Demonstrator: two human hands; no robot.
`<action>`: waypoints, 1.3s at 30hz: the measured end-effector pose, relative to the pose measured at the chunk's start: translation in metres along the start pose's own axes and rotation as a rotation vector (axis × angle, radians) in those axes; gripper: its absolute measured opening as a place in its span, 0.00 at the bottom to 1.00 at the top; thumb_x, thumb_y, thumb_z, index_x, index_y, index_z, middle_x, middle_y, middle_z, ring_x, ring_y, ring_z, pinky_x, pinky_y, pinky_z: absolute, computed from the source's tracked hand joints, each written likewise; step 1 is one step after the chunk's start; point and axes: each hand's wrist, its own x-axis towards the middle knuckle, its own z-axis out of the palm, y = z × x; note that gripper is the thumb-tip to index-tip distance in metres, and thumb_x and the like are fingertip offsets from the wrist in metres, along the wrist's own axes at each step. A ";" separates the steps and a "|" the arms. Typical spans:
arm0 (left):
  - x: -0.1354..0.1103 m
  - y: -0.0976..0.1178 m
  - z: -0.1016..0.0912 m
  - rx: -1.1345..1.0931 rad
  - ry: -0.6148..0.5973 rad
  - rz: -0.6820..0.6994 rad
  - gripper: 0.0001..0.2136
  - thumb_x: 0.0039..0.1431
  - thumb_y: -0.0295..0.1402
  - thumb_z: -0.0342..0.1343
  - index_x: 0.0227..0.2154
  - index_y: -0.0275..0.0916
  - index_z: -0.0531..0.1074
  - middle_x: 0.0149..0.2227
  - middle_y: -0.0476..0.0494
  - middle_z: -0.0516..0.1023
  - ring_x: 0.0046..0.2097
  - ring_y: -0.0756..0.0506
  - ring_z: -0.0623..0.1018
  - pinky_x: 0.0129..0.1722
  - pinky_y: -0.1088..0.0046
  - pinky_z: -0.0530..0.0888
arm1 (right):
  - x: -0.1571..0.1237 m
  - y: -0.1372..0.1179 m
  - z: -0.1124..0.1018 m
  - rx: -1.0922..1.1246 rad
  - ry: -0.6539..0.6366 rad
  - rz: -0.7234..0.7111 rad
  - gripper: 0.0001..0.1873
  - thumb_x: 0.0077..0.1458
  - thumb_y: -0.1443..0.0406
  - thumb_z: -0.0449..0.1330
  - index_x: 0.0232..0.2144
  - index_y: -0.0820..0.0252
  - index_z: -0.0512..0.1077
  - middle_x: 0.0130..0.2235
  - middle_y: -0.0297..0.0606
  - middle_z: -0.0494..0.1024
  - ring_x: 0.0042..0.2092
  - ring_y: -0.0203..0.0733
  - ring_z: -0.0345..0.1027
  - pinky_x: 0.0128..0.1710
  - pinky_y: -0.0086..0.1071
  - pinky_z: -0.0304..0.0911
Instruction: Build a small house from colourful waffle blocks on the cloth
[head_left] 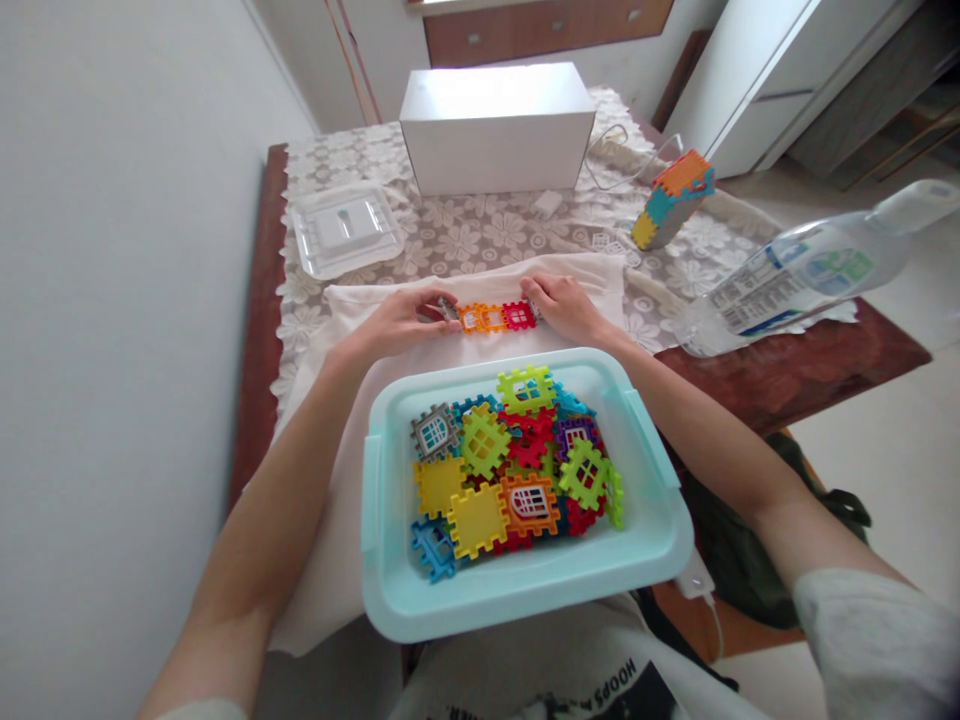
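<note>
A short row of interlocking plastic tiles (495,317), orange, yellow and red, lies on a white cloth (341,330). My left hand (409,318) pinches the row's left end, where a grey tile shows under the fingers. My right hand (564,303) grips the red tile at the right end. Both hands have their fingers curled closed on the row. Just in front of the hands, a light blue plastic bin (390,590) holds several loose tiles (517,460) in green, yellow, red, blue, orange and grey.
A white cardboard box (496,125) stands at the back of the lace-covered table (480,230). A clear plastic lid (346,228) lies at back left. A built block of tiles (671,198) stands at right. A clear bottle (802,268) lies at the right edge. A white wall runs along the left.
</note>
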 end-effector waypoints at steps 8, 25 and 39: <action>0.001 0.001 0.000 0.026 -0.003 0.002 0.22 0.58 0.48 0.74 0.49 0.40 0.85 0.49 0.39 0.89 0.45 0.41 0.85 0.48 0.62 0.82 | 0.000 0.000 0.000 -0.001 -0.006 -0.018 0.34 0.81 0.40 0.44 0.35 0.52 0.75 0.39 0.47 0.83 0.44 0.58 0.78 0.49 0.47 0.68; 0.002 0.002 0.005 0.196 0.045 0.005 0.22 0.60 0.49 0.72 0.52 0.42 0.86 0.50 0.38 0.87 0.41 0.41 0.82 0.43 0.63 0.80 | 0.000 0.000 0.002 -0.005 0.009 -0.007 0.40 0.79 0.35 0.41 0.36 0.52 0.78 0.38 0.47 0.83 0.42 0.57 0.77 0.48 0.48 0.69; 0.005 0.001 0.019 0.302 0.096 0.010 0.24 0.67 0.55 0.67 0.54 0.42 0.85 0.60 0.36 0.83 0.42 0.42 0.80 0.49 0.59 0.79 | -0.003 -0.005 -0.004 0.050 0.005 -0.085 0.25 0.76 0.43 0.56 0.50 0.56 0.79 0.51 0.47 0.86 0.45 0.51 0.77 0.53 0.45 0.70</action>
